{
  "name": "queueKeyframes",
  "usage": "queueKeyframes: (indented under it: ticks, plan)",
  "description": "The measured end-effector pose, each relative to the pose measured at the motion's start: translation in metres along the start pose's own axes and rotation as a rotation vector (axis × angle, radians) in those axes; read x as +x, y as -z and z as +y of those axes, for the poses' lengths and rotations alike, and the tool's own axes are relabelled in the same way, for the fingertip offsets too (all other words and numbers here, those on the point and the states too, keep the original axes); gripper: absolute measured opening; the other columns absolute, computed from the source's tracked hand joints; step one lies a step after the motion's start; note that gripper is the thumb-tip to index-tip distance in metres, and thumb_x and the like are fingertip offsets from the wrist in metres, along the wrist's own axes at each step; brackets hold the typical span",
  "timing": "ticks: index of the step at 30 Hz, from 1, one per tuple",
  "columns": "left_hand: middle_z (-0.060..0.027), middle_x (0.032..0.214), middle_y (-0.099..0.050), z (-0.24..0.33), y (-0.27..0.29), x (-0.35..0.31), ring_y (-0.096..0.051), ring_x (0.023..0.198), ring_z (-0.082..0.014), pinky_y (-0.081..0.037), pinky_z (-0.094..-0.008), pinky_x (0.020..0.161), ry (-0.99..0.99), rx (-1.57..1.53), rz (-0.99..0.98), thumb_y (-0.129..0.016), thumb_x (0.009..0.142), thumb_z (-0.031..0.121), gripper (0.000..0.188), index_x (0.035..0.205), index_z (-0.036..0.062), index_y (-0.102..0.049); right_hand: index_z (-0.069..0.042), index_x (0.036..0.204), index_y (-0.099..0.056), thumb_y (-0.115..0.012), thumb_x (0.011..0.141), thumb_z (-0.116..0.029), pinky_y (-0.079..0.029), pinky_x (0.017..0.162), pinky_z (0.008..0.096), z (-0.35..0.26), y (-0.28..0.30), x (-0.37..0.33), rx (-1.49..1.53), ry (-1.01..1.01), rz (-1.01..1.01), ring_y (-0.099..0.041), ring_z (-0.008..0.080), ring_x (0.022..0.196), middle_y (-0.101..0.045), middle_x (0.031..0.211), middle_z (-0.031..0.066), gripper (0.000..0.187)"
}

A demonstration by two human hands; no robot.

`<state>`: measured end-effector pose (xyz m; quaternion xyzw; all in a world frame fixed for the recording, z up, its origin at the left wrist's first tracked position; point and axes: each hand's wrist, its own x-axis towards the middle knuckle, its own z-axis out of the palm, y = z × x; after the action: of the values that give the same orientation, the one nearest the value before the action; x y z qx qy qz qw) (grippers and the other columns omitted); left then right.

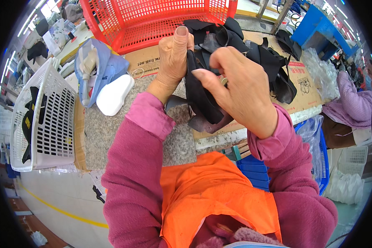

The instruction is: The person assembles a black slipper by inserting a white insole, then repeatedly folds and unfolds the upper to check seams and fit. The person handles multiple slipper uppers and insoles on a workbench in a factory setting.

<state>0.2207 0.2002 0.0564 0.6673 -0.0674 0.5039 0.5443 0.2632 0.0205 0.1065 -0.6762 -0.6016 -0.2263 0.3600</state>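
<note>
My left hand (pixel 175 58) is closed around the upper end of a black fabric piece (pixel 200 93) that looks like a shoe upper, thumb pointing up. The piece hangs down over the table edge, its grey lining showing at the lower end. Just right of it is my right hand (pixel 246 89), its fingers curled and its thumb stretched toward the black piece. A small yellowish edge shows beneath that thumb; the curled fingers hide what it belongs to. Behind both hands lies a heap of similar black pieces (pixel 266 58) on cardboard.
A red plastic crate (pixel 140 35) stands at the back. On the left are a white basket (pixel 56 132) with black pieces, a blue plastic bag (pixel 107 62) and a white sole-shaped piece (pixel 115 95) on a grey mat (pixel 107 140). Another person's sleeve (pixel 351 101) shows at right.
</note>
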Motion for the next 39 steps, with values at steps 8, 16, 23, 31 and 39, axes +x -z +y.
queueKeyframes:
  ticks: [8,16,23,31,39]
  plan:
    - [-0.0021,0.057,-0.041,-0.002,-0.003,-0.003,-0.039,0.055,-0.0129,-0.033,-0.0288,0.053,0.032,-0.009,0.015,-0.038,0.105,0.049,0.063,0.058,0.0068,-0.038,-0.002,0.08,-0.055,-0.066,0.088,-0.023,-0.047,0.056,0.043,-0.004,-0.02,0.012,0.075,-0.04,-0.14,-0.06,0.0356,0.066,-0.058,0.074,0.0143,0.025]
    - [-0.0009,0.055,-0.037,0.004,0.003,0.003,-0.035,0.053,-0.0123,-0.028,-0.0294,0.052,-0.026,0.096,-0.067,-0.032,0.105,0.054,0.068,0.056,0.0063,-0.037,-0.002,0.08,-0.058,-0.067,0.087,-0.023,-0.051,0.06,0.0453,-0.001,-0.013,0.008,0.111,-0.029,-0.159,-0.065,0.0358,0.069,-0.063,0.076,0.0147,0.024]
    - [-0.0006,0.055,-0.037,0.003,-0.002,0.0,-0.035,0.052,-0.0129,-0.027,-0.0295,0.051,-0.019,0.059,-0.054,-0.032,0.104,0.056,0.069,0.057,0.0065,-0.037,-0.002,0.078,-0.058,-0.068,0.087,-0.023,-0.051,0.06,0.0441,-0.001,-0.016,0.011,0.162,-0.045,-0.21,-0.064,0.0362,0.068,-0.062,0.072,0.0154,0.025]
    - [-0.0024,0.052,-0.036,0.007,-0.004,0.0,-0.034,0.048,-0.0139,-0.027,-0.0321,0.048,-0.075,0.146,-0.052,-0.028,0.105,0.054,0.072,0.057,0.0023,-0.041,-0.003,0.079,-0.058,-0.068,0.086,-0.021,-0.051,0.06,0.0434,-0.002,-0.01,0.009,0.18,-0.02,-0.176,-0.065,0.0362,0.07,-0.062,0.074,0.0147,0.022]
    - [-0.0052,0.053,-0.037,0.014,0.007,0.008,-0.038,0.048,-0.0167,-0.03,-0.0323,0.049,-0.165,0.253,-0.119,-0.029,0.105,0.053,0.07,0.058,0.0023,-0.044,0.0,0.072,-0.051,-0.069,0.086,-0.013,-0.04,0.051,0.039,0.006,-0.016,0.006,0.183,0.057,-0.086,-0.05,0.0343,0.056,-0.048,0.065,0.0164,0.027]
